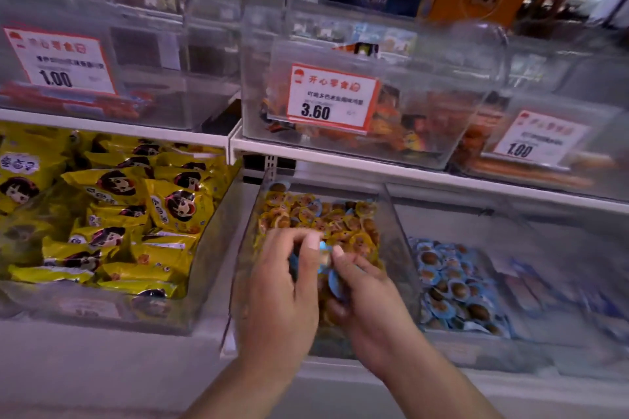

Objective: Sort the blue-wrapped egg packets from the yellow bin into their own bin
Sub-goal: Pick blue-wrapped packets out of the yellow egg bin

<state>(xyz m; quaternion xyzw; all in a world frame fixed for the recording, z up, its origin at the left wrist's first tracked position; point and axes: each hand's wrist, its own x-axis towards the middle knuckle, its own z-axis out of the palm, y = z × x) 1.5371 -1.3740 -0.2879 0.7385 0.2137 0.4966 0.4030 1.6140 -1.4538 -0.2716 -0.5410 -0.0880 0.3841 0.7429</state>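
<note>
Yellow bin [391, 214]: yellow packets | blue bin [503, 282]: blue packets | both hands [279, 286] [367, 299] pinch blue packets [323, 248]

Lower shelf, left to right: bin of large snack bags [102, 214], middle bin [391, 214] of egg packets [320, 214], right bin [510, 343] of egg packets [449, 282]. Left hand [279, 286] and right hand [367, 296] side by side over middle bin, near front. Upper shelf: clear bin [357, 54] directly above, price tag [332, 97] on front.

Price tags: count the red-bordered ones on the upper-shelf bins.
3: left price tag reads 1.00, middle price tag reads 3.60, right price tag reads 1.00. Others may be out of frame.
</note>
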